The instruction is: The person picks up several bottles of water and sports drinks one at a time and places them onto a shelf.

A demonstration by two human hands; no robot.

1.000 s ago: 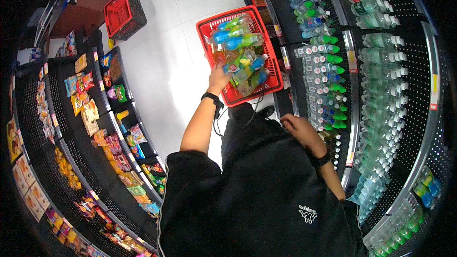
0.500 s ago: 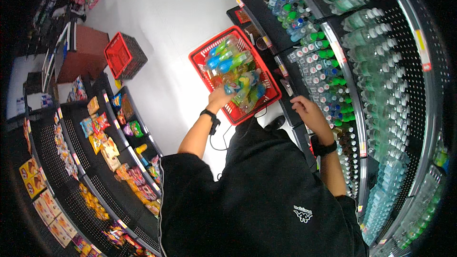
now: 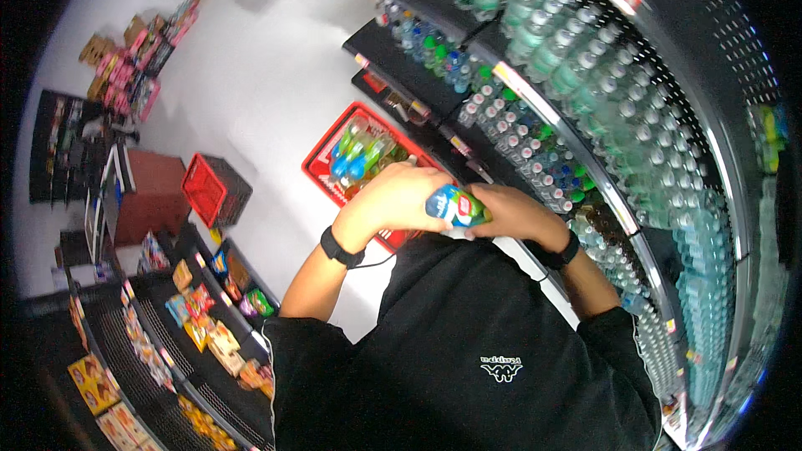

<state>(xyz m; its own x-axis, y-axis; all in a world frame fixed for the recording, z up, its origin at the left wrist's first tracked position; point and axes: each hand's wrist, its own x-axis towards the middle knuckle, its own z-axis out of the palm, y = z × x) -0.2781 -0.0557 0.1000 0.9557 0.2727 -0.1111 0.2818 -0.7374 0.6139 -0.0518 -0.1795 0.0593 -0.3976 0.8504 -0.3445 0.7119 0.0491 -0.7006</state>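
A drink bottle with a blue and green label and a red patch (image 3: 458,207) is held out in front of my chest. My left hand (image 3: 397,198) is closed round one end of it. At its other end my right hand (image 3: 520,215) grips it with bent fingers; part of the bottle is hidden by both hands. Beneath them stands a red plastic basket (image 3: 314,169). Inside it lie several bottles with green and blue wrapping (image 3: 359,154), partly covered by my left hand and forearm.
Shelves of clear bottles (image 3: 618,108) rise close on my right. Snack shelves (image 3: 209,326) stand on my left. Another red and black basket (image 3: 219,190) is on the white floor (image 3: 259,75), near a reddish-brown cabinet (image 3: 149,205).
My left hand has lifted a bottle out of the red basket and brought it toward me. My right hand has come in from the shelf side onto it. The view has turned.
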